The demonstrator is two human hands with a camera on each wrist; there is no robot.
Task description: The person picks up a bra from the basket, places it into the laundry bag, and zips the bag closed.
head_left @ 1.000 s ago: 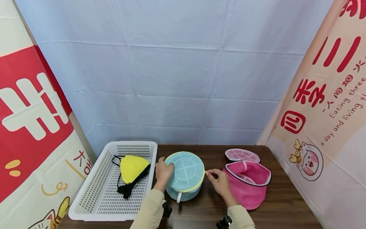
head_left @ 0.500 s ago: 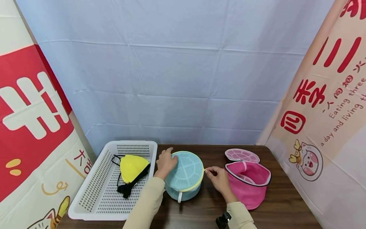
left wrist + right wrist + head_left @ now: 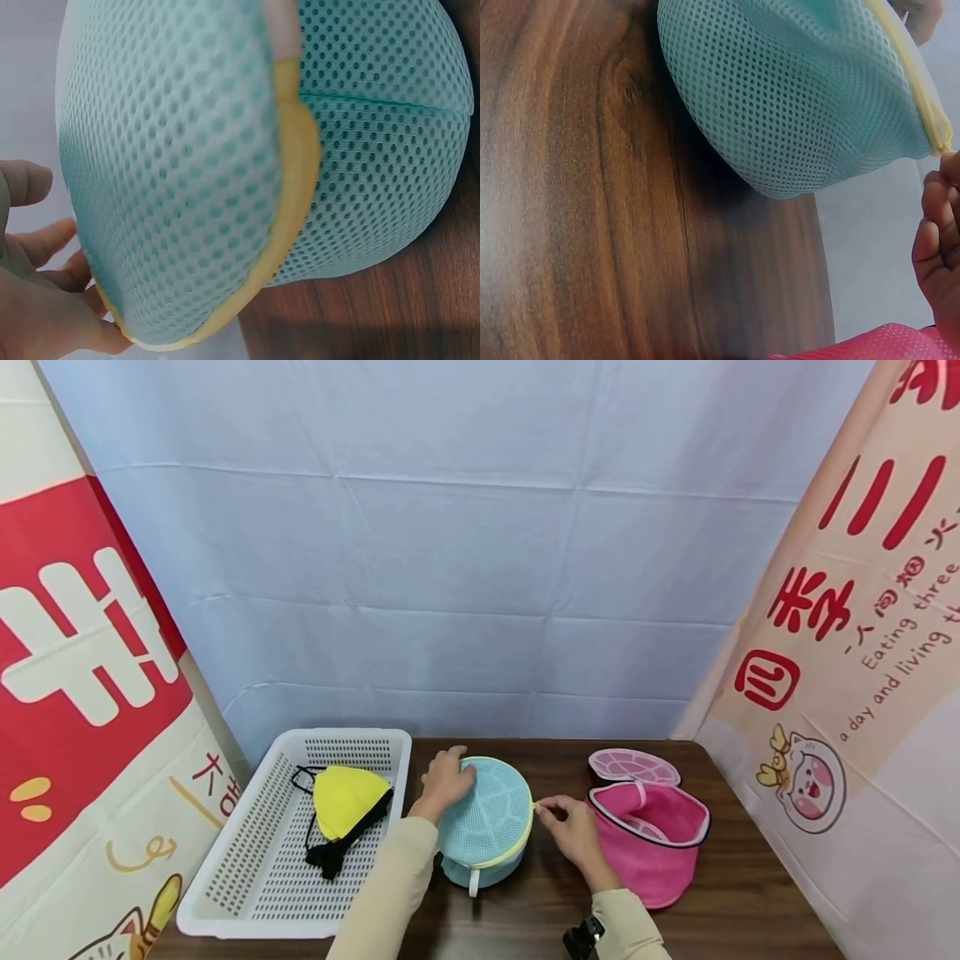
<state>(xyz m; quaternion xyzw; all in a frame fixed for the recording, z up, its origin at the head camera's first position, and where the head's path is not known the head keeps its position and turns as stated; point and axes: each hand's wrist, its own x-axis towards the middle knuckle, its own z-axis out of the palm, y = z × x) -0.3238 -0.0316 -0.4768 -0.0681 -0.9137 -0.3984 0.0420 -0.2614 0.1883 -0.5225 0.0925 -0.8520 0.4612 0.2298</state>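
Note:
A round light-blue mesh laundry bag (image 3: 487, 810) with yellow zip edging stands upright on the table, its lid lying over the top. My left hand (image 3: 447, 785) holds its far left rim, the thumb over the lid; in the left wrist view the fingers (image 3: 46, 241) meet the yellow edge. At the right side, my right hand (image 3: 573, 831) pinches the small zipper pull (image 3: 536, 806) between thumb and fingertips. The right wrist view shows the yellow zip (image 3: 922, 94) running up to those fingertips. What lies inside the blue bag is hidden.
Close right of my right hand stands a pink mesh bag (image 3: 641, 868), its lid (image 3: 636, 766) folded back. On the left, a white perforated basket (image 3: 258, 935) holds a yellow cloth item (image 3: 348, 800) with black straps. A pale-blue sheet (image 3: 480, 568) hangs behind the dark wooden table (image 3: 742, 885).
My left hand has shifted up and right along the blue bag's rim toward its far side. My right hand keeps its pinch on the zipper pull, with a slight shift left.

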